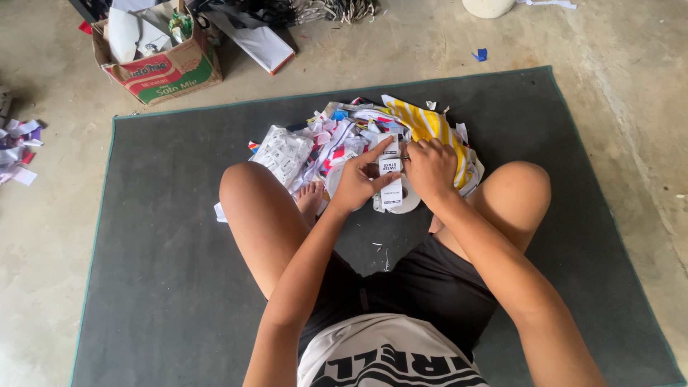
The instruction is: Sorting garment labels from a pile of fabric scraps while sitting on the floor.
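Seated cross-legged on a dark grey floor mat (165,236), you work over a heap of cut paper and printed scraps (315,147). Your left hand (356,180) pinches the small white printed paper strip (390,175) between thumb and extended forefinger, holding it upright just above a white round roll (410,201) at your feet. Your right hand (430,168) is curled shut beside the strip's upper edge; something thin shows at its fingers, but what it grips cannot be told. To handle the strip well, keep your left pinch close to the working edge, so the paper stays taut, and keep both hands low over the heap. A yellow-and-white striped sheet (430,125) lies behind your right hand; an open cardboard box (161,68) stands well apart on the concrete.
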